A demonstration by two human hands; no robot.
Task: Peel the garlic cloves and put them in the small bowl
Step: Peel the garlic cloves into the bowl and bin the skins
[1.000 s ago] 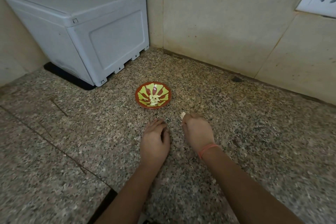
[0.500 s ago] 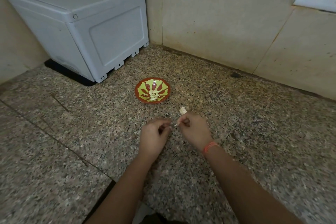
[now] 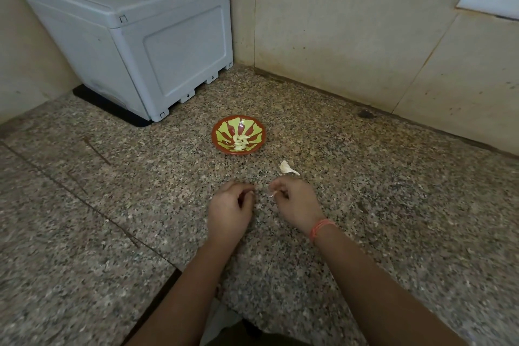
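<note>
Several peeled cloves sit in the small bowl within reach; my right hand pinches a white scrap, likely skin, beside my curled left hand, contents unclear, one garlic clove lying just beyond.

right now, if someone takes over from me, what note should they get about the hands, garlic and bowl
Hands: the left hand has its fingers curled above the counter; whether it holds anything is hidden. The right hand pinches a white scrap, probably skin.
Things: a garlic piece shows just past the right knuckles; held or lying, cannot tell. The small bowl ahead holds several peeled cloves.
Done: those cloves. Left: finish this piece, put it in the bowl.
</note>
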